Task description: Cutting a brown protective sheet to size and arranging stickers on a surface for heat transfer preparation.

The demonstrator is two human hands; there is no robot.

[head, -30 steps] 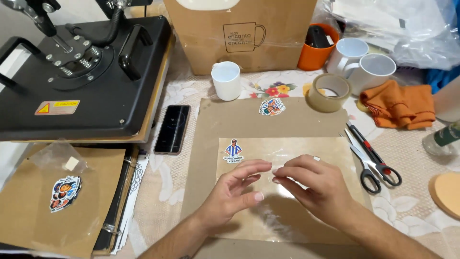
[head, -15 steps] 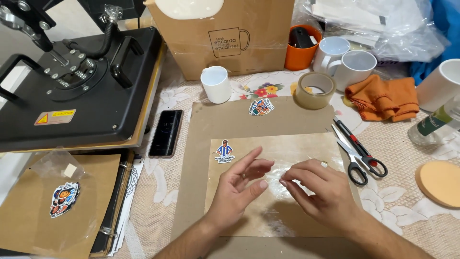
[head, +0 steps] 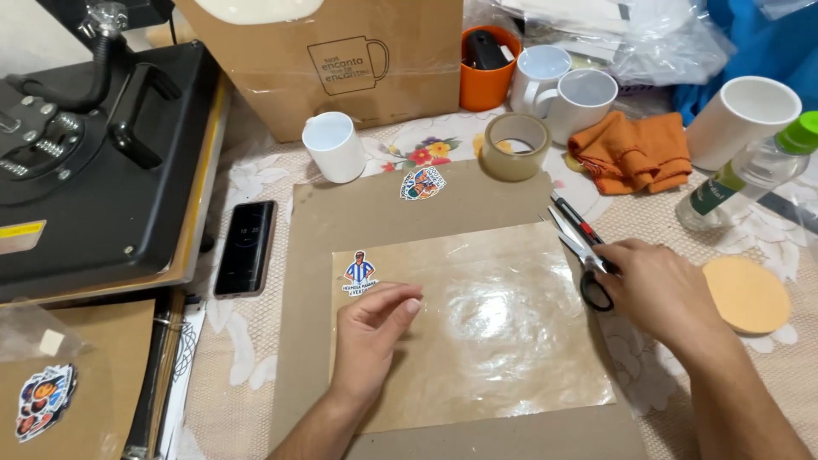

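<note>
Left hand [head: 371,328] lies flat and released, fingers loosely together, on the near-left part of a clear glossy film sheet [head: 486,315] that sits on a brown cardboard sheet [head: 315,255] on the lace-covered worktop [head: 247,400]. Right hand [head: 660,290] is at the film's right edge, on the scissors [head: 584,251]; fingers sit at the black handle loops, looks like grasping but finger closure partly hidden, hard to be sure. Scissor blades point up and away from the person, red and black handles side by side. Small sticker of a figure in a blue striped shirt [head: 360,273] just above the left hand, at the film's top-left corner. Second, shield-like sticker [head: 423,183] on the cardboard's upper edge. White mug [head: 334,146] just beyond the cardboard, tape roll [head: 515,146] to its right, orange cloth [head: 635,153] near that. Two more white mugs [head: 567,89] and an orange cup [head: 487,68] behind. Black phone [head: 247,247] lies left of the cardboard, beside the black heat press [head: 94,162]. Round tan coaster [head: 747,294] just right of the right hand. Clear bottle with green cap [head: 750,175] far right.
</note>
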